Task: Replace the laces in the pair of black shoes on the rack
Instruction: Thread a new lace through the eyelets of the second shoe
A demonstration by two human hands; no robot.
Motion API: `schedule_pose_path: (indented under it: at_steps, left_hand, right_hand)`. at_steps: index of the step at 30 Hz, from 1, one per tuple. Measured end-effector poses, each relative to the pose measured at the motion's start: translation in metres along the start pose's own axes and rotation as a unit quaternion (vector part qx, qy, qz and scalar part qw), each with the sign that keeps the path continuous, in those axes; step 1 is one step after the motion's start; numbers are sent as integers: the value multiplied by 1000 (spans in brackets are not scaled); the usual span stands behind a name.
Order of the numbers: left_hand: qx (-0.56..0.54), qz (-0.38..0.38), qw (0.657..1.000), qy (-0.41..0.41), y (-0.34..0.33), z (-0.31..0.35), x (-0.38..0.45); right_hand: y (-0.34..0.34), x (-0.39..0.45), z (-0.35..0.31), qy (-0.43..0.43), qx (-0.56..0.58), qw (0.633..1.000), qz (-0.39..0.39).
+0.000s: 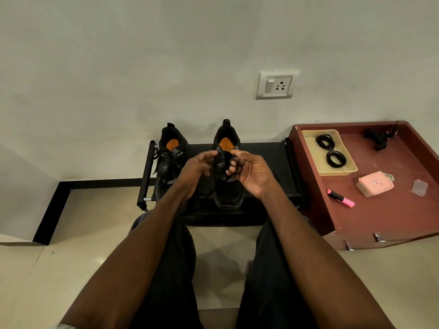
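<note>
Hands [199, 167] [249, 172] over right shoe [228, 193] | black rack [261, 162] | white wall [118, 67]

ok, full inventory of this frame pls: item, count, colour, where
shoes: 2, black with orange insoles, on the rack; left shoe with laces loose, right shoe under the hands
rack: 1, black, against the wall
cabinet top: 1, reddish brown, right of rack
tray: 1, pale yellow, on cabinet top
coiled laces: 2, black, in tray
highlighter: 1, pink, on cabinet top
case: 1, pink, on cabinet top
dark object: 1, black, back of cabinet top, unclear
wall socket: 1, white
left hand: at right shoe's tongue
right hand: fingers curled at its laces
</note>
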State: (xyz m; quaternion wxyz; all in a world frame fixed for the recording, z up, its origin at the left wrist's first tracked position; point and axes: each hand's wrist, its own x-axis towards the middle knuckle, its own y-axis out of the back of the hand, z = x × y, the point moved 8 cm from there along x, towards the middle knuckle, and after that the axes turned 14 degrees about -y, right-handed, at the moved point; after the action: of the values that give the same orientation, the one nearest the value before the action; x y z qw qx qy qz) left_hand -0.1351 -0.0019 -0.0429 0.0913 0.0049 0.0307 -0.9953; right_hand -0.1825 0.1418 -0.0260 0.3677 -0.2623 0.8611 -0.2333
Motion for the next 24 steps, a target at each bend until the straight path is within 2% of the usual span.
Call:
schedule_pose_path:
  at_steps: [3,6,9,12,14,15,17,18,19,20,22,24]
  left_hand:
    - [-94,-66,993,-20,-20,5,2]
    - [-71,-75,994,-24,-24,1,2]
    - [-33,13,999,-14,1,-2,6]
    - [9,170,985,37,38,-10,2]
    - [76,251,962,75,60,-17,-7]
    - [144,269,948,89,69,-18,-12]
    - [367,252,890,98,79,-11,-18]
    - [451,233,858,73,77,-4,-18]
    - [482,217,848,33,69,3,-16]
    - [457,196,867,-9,59,7,-11]
    - [302,129,942,-61,31,8,-1]
    - [203,34,977,-64,0,5,6]
  right_hand:
    - [-6,0,1,-3,-81,997,-13]
    - [-4,3,2,-18,-94,995,-22]
    - [15,5,-10,3,-13,1000,7]
    - [43,5,-26,53,64,995,58]
    - [60,4,-32,76,88,987,110]
    - [67,2,-32,81,84,983,143]
    - [73,0,-31,80,20,974,211]
    - [72,0,-29,74,-36,969,234]
    - [67,1,-26,67,-96,963,244]
    - [60,2,-23,59,-153,957,241]
    - [41,6,-14,37,-253,946,201]
    - [22,10,-4,13,-323,935,149]
